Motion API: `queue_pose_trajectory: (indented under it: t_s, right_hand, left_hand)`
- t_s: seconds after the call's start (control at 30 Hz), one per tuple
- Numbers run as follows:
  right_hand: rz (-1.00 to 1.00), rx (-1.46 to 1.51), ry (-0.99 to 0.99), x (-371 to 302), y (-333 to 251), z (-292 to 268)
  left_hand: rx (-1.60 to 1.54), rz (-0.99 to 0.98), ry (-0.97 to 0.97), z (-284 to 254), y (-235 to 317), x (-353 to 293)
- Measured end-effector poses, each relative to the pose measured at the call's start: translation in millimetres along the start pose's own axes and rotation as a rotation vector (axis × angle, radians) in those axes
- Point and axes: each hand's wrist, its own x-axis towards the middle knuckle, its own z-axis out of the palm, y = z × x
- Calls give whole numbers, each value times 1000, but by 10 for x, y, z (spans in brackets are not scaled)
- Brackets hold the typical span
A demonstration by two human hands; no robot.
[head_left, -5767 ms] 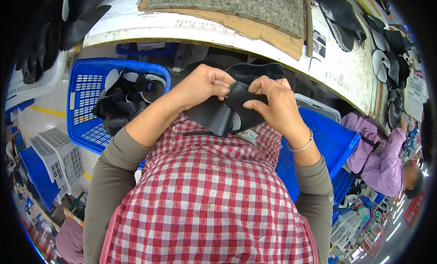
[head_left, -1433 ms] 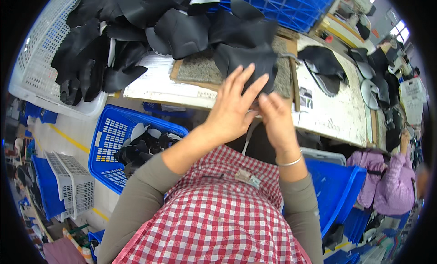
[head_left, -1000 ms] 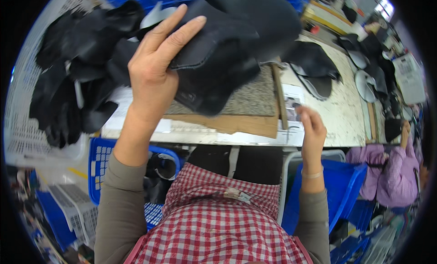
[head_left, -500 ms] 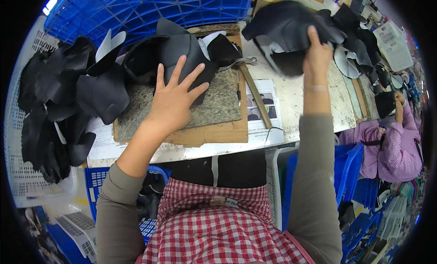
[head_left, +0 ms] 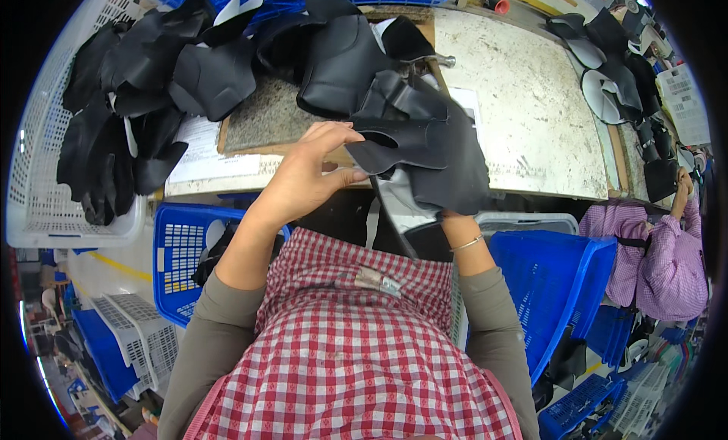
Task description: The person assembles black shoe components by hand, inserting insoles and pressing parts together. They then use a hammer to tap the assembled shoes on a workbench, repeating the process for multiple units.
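Black leather shoe uppers [head_left: 455, 148] hang in front of me over the table's near edge, several layers together with a pale lining showing underneath. My right hand [head_left: 457, 219] supports them from below; its fingers are hidden behind the leather. At the left edge of these pieces, my left hand [head_left: 315, 156] closes thumb and fingers on a flap of one upper. Just beyond, another black upper [head_left: 345, 65] lies on the speckled stone slab [head_left: 262, 122]. A hammer [head_left: 446, 61] lies behind the held pieces, mostly covered.
On the left, a white basket [head_left: 38, 167] carries a heap of black uppers [head_left: 152, 61]. Blue crates [head_left: 561, 281] stand below the table [head_left: 523, 84] on both sides. More uppers [head_left: 607, 68] lie at the far right, near a person in a checked pink shirt [head_left: 671, 266].
My right hand has brought the black uppers from the far right of the table to in front of me. My left hand has left the upper on the slab and taken their edge.
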Motion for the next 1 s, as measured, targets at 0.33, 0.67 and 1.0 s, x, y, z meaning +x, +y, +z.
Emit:
queue_pose_trajectory:
  t_s: [0.33, 0.67, 1.0]
  right_hand:
    - [54, -436, -749, -38, -1835, -1113]
    - [-737, -769, -202, 303, -2342, -644]
    - [451, 389, 54, 656, -833, -1408]
  left_hand:
    - [-694, -60, -172, 55, -323, -73]
    - [-188, 458, -115, 361, 180, 7]
    - [-29, 615, 81, 125, 349, 27]
